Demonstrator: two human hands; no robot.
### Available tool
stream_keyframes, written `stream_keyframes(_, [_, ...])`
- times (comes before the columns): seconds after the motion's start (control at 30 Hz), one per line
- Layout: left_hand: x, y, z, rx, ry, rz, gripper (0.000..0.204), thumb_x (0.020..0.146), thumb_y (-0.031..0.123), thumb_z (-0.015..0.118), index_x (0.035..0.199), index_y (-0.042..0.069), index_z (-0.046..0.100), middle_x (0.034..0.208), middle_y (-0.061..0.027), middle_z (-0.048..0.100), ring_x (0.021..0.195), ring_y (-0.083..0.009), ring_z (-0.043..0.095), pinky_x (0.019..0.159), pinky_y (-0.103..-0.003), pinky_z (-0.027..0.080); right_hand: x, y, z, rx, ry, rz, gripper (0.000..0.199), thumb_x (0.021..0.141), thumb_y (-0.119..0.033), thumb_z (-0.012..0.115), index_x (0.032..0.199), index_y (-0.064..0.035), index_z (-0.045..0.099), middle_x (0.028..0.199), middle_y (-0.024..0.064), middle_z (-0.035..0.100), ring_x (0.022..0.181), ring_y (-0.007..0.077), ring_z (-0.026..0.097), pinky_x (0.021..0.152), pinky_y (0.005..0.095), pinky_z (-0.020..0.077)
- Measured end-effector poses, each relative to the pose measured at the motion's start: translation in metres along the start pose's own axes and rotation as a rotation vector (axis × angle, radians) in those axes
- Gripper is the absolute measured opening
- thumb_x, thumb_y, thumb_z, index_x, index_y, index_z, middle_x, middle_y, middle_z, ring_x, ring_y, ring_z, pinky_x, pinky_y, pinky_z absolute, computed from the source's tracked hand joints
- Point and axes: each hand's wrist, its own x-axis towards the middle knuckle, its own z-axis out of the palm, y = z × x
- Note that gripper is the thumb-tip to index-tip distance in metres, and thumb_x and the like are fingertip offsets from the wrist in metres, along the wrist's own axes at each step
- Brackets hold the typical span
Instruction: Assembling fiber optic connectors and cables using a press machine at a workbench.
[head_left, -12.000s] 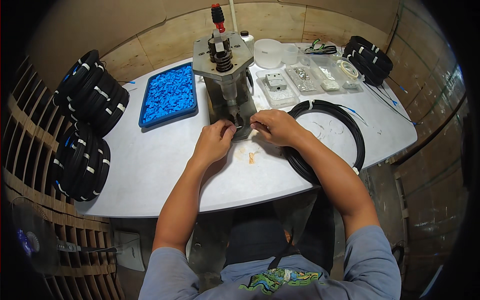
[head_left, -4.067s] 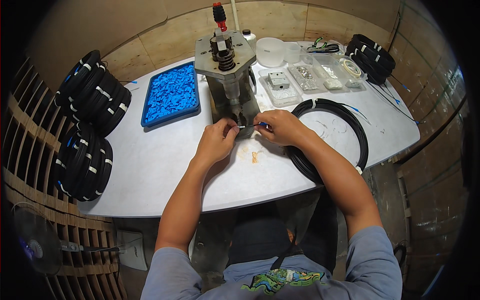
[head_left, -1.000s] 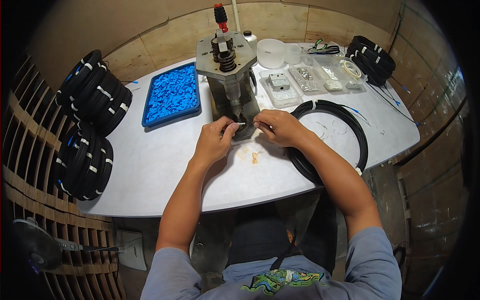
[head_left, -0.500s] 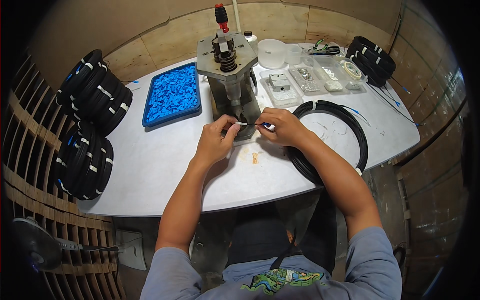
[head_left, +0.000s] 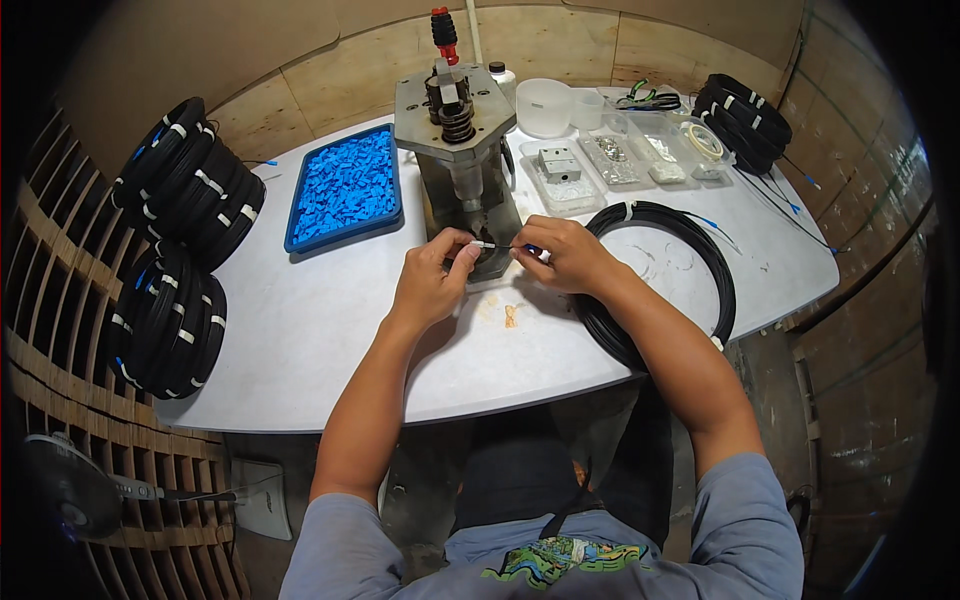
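Left hand (head_left: 436, 276) pinching small piece (head_left: 482, 245) (white), right hand (head_left: 556, 250) holding cable (head_left: 502, 247)

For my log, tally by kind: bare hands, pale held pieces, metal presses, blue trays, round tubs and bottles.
Bare hands: 2 (left hand, right hand)
Pale held piece: 1
Metal press: 1
Blue tray: 1
Round tubs: 2 (large tub, small tub)
Bottle: 1
Total: 8

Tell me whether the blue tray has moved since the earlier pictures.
No. The tray sits just left of the press, in the same spot as before.
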Motion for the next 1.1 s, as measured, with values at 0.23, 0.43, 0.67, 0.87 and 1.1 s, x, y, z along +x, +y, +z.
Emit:
stream_keyframes(0.23, [-0.001,0.001,0.000,-0.021,0.009,0.010,0.017,0.098,0.014,0.064,0.100,-0.002,0.067,0.076,-0.0088,0.071,0.070,-0.0137,0.067,0.065,-0.028,0.052,0.002,-0.002,-0.002,0.001,0.020,-0.002,0.009,0.086,-0.015,0.072,0.089,-0.0073,0.069,0.079,0.0073,0.064,0.073,0.0280,0.066,0.064,0.0387,0.0538])
stream_keyframes(0.43, [-0.001,0.004,0.000,-0.030,0.015,0.020,0.016,0.098,0.014,0.064,0.100,-0.001,0.067,0.076,-0.0076,0.071,0.069,-0.0131,0.067,0.065,-0.028,0.052,0.003,-0.002,-0.003,0.009,0.026,-0.012,0.009,0.084,-0.012,0.073,0.090,-0.0065,0.070,0.082,0.0077,0.065,0.075,0.0281,0.066,0.066,0.0376,0.0540])
stream_keyframes(0.67, [-0.001,0.004,0.001,-0.061,0.058,0.001,0.017,0.098,0.015,0.065,0.103,-0.001,0.066,0.076,-0.0087,0.071,0.069,-0.0139,0.069,0.064,-0.028,0.052,0.006,-0.002,0.000,0.054,0.190,-0.052,0.010,0.080,-0.007,0.076,0.088,-0.0034,0.071,0.084,0.0090,0.065,0.077,0.0271,0.065,0.069,0.0353,0.0540])
stream_keyframes(0.87, [-0.002,0.003,-0.001,-0.016,0.090,0.027,0.021,0.095,0.020,0.067,0.103,0.001,0.066,0.077,-0.0125,0.071,0.071,-0.0215,0.071,0.062,-0.032,0.054,0.012,-0.005,-0.006,0.210,0.603,0.265,0.010,0.085,-0.010,0.078,0.084,-0.0023,0.071,0.076,0.0051,0.064,0.070,0.0121,0.060,0.065,0.0260,0.0489])
stream_keyframes(1.1, [-0.001,0.007,-0.002,0.036,0.048,0.023,0.018,0.093,0.017,0.069,0.096,-0.001,0.068,0.077,-0.0110,0.072,0.071,-0.0175,0.069,0.066,-0.030,0.053,0.006,0.006,-0.007,0.416,0.660,0.450,0.017,0.090,-0.014,0.076,0.085,-0.0002,0.069,0.073,0.0017,0.064,0.067,0.0074,0.056,0.064,0.0244,0.0476])
